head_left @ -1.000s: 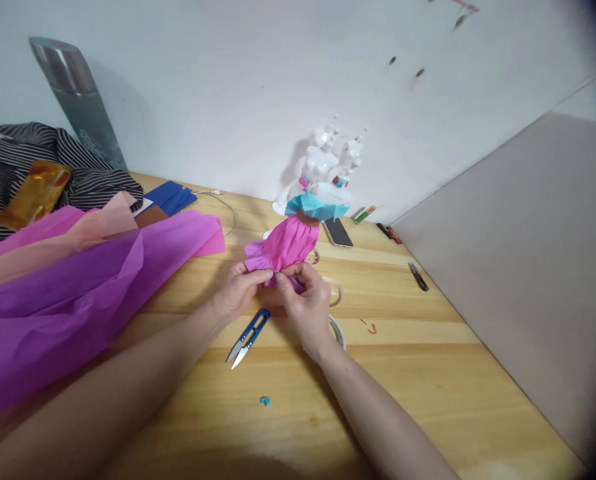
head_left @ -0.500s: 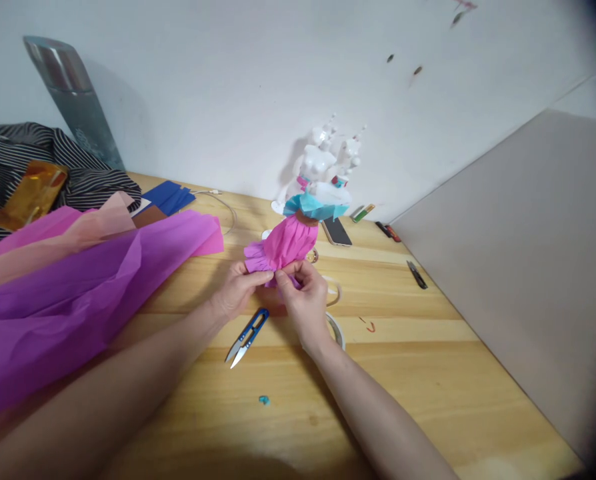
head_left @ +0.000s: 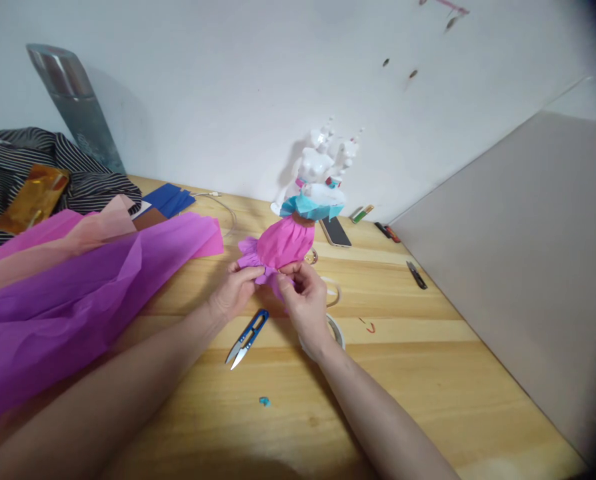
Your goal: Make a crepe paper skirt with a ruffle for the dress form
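Note:
A small white mannequin figure (head_left: 314,163) stands on the wooden table (head_left: 428,373) near the wall, wearing a turquoise paper layer and a magenta paper skirt (head_left: 284,241). A purple ruffle of tissue runs along the skirt's lower edge. My left hand (head_left: 238,291) pinches that ruffle at the left side of the hem. My right hand (head_left: 305,298) pinches it at the front, fingers closed on the paper. Blue-handled thread snips (head_left: 248,337) lie on the table just below my hands.
Large purple and pink tissue sheets (head_left: 78,293) cover the table's left. Behind them lie striped cloth (head_left: 38,160), blue paper (head_left: 171,197) and a metal flask (head_left: 73,100). A tape roll (head_left: 335,328), a phone (head_left: 337,231), black snips (head_left: 417,275) and a grey panel (head_left: 538,267) are to the right.
The figure has tipped slightly left and both hands have shifted up a little along the skirt's hem, still pinching the purple ruffle.

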Motion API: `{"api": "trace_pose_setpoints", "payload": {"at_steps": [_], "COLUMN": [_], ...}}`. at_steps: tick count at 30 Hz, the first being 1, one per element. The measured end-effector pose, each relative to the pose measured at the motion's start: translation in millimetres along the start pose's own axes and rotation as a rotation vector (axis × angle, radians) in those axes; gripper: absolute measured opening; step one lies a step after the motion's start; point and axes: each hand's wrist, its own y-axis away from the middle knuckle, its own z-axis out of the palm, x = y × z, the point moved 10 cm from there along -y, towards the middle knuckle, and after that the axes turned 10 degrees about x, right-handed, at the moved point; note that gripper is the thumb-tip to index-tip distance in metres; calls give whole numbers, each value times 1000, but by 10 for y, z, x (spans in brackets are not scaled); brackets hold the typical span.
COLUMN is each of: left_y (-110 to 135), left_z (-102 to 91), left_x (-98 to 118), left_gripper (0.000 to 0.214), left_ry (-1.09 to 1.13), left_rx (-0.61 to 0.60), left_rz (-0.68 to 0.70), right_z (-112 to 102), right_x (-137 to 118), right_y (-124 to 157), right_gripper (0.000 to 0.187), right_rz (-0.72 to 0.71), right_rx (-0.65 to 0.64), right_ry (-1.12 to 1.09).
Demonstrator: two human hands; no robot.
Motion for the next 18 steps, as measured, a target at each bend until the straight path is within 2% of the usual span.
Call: {"api": "trace_pose_setpoints", "payload": {"at_steps": [7, 15, 18], "left_y": [25, 1, -7], "left_z": [64, -8, -16], "left_x": [-10, -20, -15], "left_gripper": [23, 20, 20], "left_ry": [-23, -46, -51], "left_rx": [-51, -6, 3], "left_rz": [-6, 9, 17], "right_z": [-6, 2, -22], "right_x": [-38, -206, -212], "right_y": [-6, 40, 40], "right_gripper": [12, 14, 12], "right_rz": [-85, -190, -185], "right_rx": [-17, -29, -8], "right_ry": [142, 195, 188]}}
